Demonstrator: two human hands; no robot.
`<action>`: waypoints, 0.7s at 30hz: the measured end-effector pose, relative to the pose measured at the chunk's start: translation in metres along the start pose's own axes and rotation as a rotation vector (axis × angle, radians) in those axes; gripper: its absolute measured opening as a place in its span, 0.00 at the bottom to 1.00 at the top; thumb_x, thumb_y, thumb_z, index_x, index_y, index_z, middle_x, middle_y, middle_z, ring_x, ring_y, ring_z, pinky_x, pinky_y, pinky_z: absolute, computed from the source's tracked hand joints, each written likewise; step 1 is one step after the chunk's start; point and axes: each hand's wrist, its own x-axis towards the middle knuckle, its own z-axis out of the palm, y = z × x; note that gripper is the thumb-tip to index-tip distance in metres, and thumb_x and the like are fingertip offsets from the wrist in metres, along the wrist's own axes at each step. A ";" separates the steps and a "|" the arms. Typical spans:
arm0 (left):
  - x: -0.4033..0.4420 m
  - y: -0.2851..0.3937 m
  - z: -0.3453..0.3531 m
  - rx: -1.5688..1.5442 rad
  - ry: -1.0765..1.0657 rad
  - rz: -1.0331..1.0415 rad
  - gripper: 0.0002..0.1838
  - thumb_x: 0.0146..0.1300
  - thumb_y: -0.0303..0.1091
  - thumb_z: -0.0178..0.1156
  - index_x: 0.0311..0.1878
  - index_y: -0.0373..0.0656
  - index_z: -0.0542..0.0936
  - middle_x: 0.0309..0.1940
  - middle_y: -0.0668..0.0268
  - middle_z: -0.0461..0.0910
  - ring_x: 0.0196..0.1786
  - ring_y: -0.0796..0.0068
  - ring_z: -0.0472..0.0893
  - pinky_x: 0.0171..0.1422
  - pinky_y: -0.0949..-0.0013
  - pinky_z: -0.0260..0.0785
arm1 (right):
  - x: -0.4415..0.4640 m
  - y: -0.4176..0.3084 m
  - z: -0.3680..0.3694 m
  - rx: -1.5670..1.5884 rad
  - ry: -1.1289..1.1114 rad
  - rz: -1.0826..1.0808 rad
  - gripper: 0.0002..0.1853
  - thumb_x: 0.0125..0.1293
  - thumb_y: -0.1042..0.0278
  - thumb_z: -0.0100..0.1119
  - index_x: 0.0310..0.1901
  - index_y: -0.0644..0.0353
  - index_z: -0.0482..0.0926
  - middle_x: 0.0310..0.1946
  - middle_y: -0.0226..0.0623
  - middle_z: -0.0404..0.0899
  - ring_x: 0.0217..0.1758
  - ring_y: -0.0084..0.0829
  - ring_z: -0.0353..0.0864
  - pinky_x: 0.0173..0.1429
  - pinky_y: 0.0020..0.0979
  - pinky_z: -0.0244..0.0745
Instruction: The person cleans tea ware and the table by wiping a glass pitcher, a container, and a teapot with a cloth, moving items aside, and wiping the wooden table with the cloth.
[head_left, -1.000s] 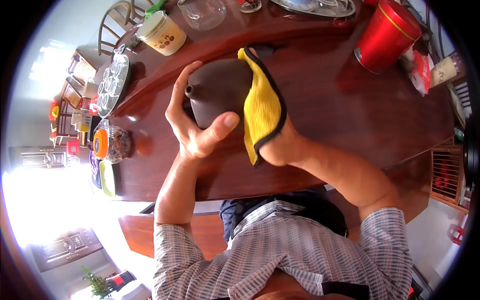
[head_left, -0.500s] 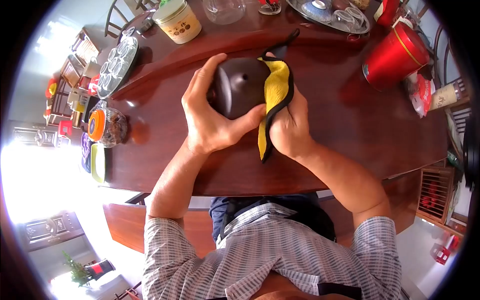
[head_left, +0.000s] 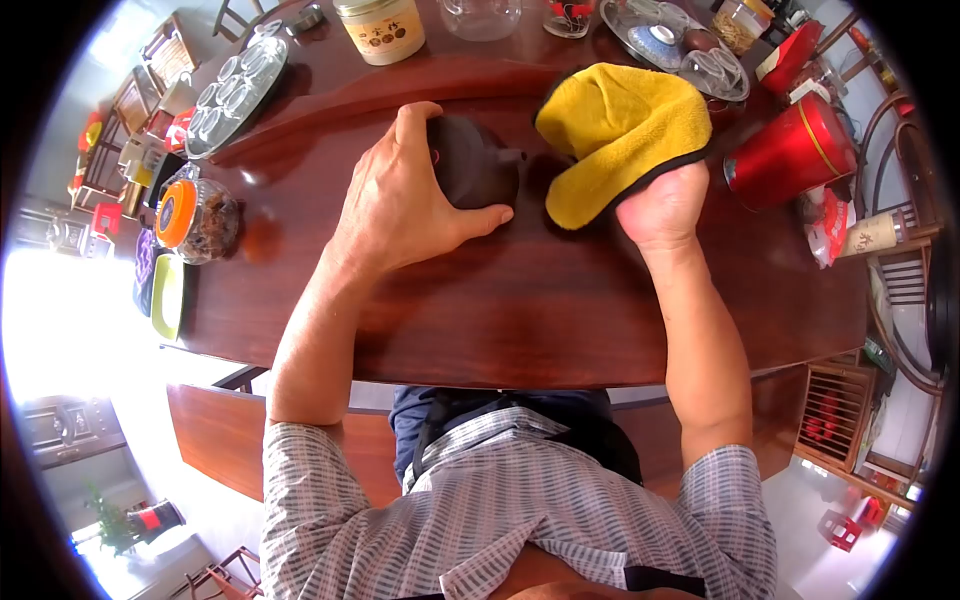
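Note:
A dark brown teapot (head_left: 472,165) is over the wooden table, its spout pointing right. Around its left side wraps my left hand (head_left: 405,195), the thumb along the near side and the fingers over the far side. My right hand (head_left: 668,205) grips a yellow cloth (head_left: 625,130) with black edging, a short way right of the teapot. The cloth is folded over and hangs apart from the pot; it hides most of my right fingers.
Along the far side of the table (head_left: 520,320) are a cream jar (head_left: 382,32), a clear glass vessel (head_left: 482,14) and a tray of cups (head_left: 735,82). Another glass tray (head_left: 235,95) and an orange-lidded jar (head_left: 197,218) are left. A red canister (head_left: 790,152) lies right.
The cloth has come off the teapot and moved right with my right hand. My left hand has turned the pot so the spout points right instead of towards me.

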 end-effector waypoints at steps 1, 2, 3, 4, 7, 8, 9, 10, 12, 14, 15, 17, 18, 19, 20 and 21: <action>-0.001 -0.001 0.002 0.000 -0.006 0.035 0.57 0.40 0.51 0.88 0.71 0.36 0.68 0.56 0.45 0.84 0.59 0.45 0.84 0.67 0.51 0.77 | -0.001 0.002 -0.001 -0.005 -0.095 -0.013 0.24 0.83 0.56 0.46 0.68 0.67 0.75 0.65 0.47 0.83 0.69 0.44 0.83 0.74 0.46 0.76; -0.002 -0.003 0.005 0.002 -0.010 0.069 0.58 0.39 0.51 0.88 0.71 0.36 0.68 0.58 0.44 0.83 0.60 0.44 0.84 0.68 0.51 0.77 | -0.003 0.009 0.000 -0.057 -0.094 0.008 0.24 0.84 0.57 0.45 0.68 0.67 0.75 0.66 0.48 0.82 0.70 0.45 0.82 0.74 0.46 0.75; -0.002 -0.004 0.007 0.006 -0.012 0.102 0.59 0.39 0.51 0.88 0.72 0.37 0.68 0.59 0.44 0.83 0.60 0.44 0.84 0.68 0.51 0.77 | -0.007 0.016 0.003 -0.109 -0.096 0.028 0.24 0.84 0.58 0.44 0.69 0.67 0.75 0.66 0.49 0.82 0.70 0.45 0.82 0.75 0.45 0.75; -0.001 -0.005 0.009 -0.009 -0.006 0.121 0.60 0.39 0.51 0.88 0.74 0.36 0.66 0.60 0.43 0.82 0.60 0.44 0.84 0.68 0.51 0.77 | -0.011 0.022 0.002 -0.154 -0.151 0.067 0.24 0.85 0.60 0.44 0.70 0.67 0.74 0.68 0.49 0.81 0.71 0.44 0.81 0.77 0.44 0.73; 0.000 -0.008 0.012 -0.038 0.000 0.164 0.65 0.38 0.49 0.88 0.78 0.35 0.61 0.64 0.41 0.80 0.62 0.43 0.84 0.70 0.51 0.75 | -0.026 0.033 0.018 -0.482 -0.341 0.064 0.31 0.84 0.56 0.38 0.77 0.72 0.65 0.77 0.54 0.71 0.79 0.47 0.73 0.84 0.46 0.64; 0.000 -0.007 0.010 -0.037 0.004 0.169 0.67 0.38 0.49 0.88 0.79 0.34 0.59 0.65 0.41 0.79 0.62 0.42 0.84 0.71 0.51 0.75 | -0.026 0.032 0.012 -0.461 -0.383 0.118 0.31 0.85 0.57 0.38 0.79 0.71 0.63 0.79 0.52 0.68 0.81 0.45 0.70 0.85 0.45 0.62; 0.000 -0.006 0.010 -0.038 0.007 0.177 0.69 0.38 0.48 0.88 0.81 0.33 0.57 0.66 0.40 0.79 0.63 0.42 0.83 0.71 0.51 0.74 | -0.025 0.033 0.012 -0.457 -0.389 0.156 0.31 0.85 0.57 0.38 0.80 0.70 0.62 0.79 0.52 0.68 0.81 0.44 0.70 0.85 0.45 0.62; 0.000 -0.007 0.013 -0.017 0.009 0.210 0.70 0.39 0.48 0.88 0.81 0.33 0.55 0.66 0.40 0.79 0.63 0.41 0.83 0.72 0.50 0.74 | -0.026 0.034 0.013 -0.453 -0.390 0.194 0.31 0.85 0.57 0.39 0.80 0.70 0.62 0.80 0.51 0.68 0.80 0.43 0.71 0.84 0.45 0.63; 0.002 -0.007 0.019 0.021 0.018 0.279 0.73 0.39 0.47 0.87 0.83 0.31 0.51 0.66 0.39 0.79 0.65 0.39 0.82 0.73 0.50 0.73 | -0.028 0.031 0.021 -0.487 -0.357 0.304 0.30 0.86 0.56 0.40 0.80 0.69 0.63 0.79 0.47 0.69 0.79 0.38 0.72 0.83 0.42 0.65; 0.004 -0.007 0.022 0.019 0.014 0.312 0.74 0.39 0.47 0.87 0.83 0.31 0.50 0.70 0.36 0.75 0.68 0.38 0.80 0.74 0.50 0.72 | -0.015 0.037 0.023 -0.535 -0.407 0.273 0.27 0.85 0.63 0.42 0.77 0.68 0.68 0.74 0.44 0.75 0.74 0.33 0.77 0.79 0.37 0.69; 0.005 -0.007 0.023 0.020 0.008 0.331 0.74 0.39 0.47 0.87 0.84 0.30 0.49 0.72 0.35 0.72 0.69 0.37 0.79 0.74 0.50 0.72 | -0.008 0.040 0.021 -0.556 -0.428 0.255 0.25 0.84 0.67 0.43 0.76 0.67 0.71 0.71 0.43 0.79 0.71 0.31 0.79 0.78 0.35 0.71; 0.005 -0.007 0.026 0.024 0.044 0.334 0.75 0.39 0.48 0.87 0.84 0.30 0.48 0.76 0.33 0.66 0.72 0.37 0.76 0.75 0.51 0.71 | 0.008 0.043 0.020 -0.498 -0.358 0.421 0.22 0.85 0.64 0.44 0.72 0.66 0.76 0.65 0.39 0.83 0.65 0.27 0.82 0.72 0.32 0.76; 0.004 -0.007 0.026 0.029 0.062 0.335 0.76 0.39 0.48 0.87 0.84 0.30 0.47 0.78 0.32 0.63 0.74 0.37 0.75 0.76 0.51 0.71 | 0.019 0.042 0.021 -0.497 -0.314 0.524 0.22 0.85 0.64 0.44 0.70 0.66 0.77 0.64 0.38 0.83 0.63 0.26 0.83 0.70 0.32 0.77; 0.004 -0.007 0.026 0.032 0.065 0.343 0.76 0.39 0.48 0.87 0.84 0.30 0.47 0.79 0.31 0.61 0.75 0.37 0.74 0.76 0.51 0.71 | 0.027 0.041 0.026 -0.494 -0.268 0.623 0.21 0.85 0.64 0.44 0.69 0.65 0.78 0.62 0.37 0.84 0.61 0.26 0.84 0.68 0.31 0.78; 0.005 -0.008 0.026 0.037 0.069 0.352 0.76 0.39 0.48 0.87 0.85 0.30 0.47 0.80 0.31 0.58 0.75 0.37 0.73 0.77 0.51 0.71 | 0.033 0.042 0.033 -0.628 -0.268 0.620 0.20 0.85 0.63 0.45 0.66 0.65 0.80 0.59 0.36 0.85 0.58 0.25 0.84 0.64 0.31 0.80; 0.004 -0.008 0.025 0.038 0.071 0.355 0.76 0.39 0.49 0.87 0.85 0.31 0.46 0.81 0.31 0.56 0.76 0.37 0.73 0.77 0.51 0.70 | 0.037 0.045 0.029 -0.661 -0.316 0.610 0.20 0.85 0.64 0.45 0.66 0.65 0.80 0.59 0.35 0.85 0.58 0.25 0.84 0.65 0.31 0.80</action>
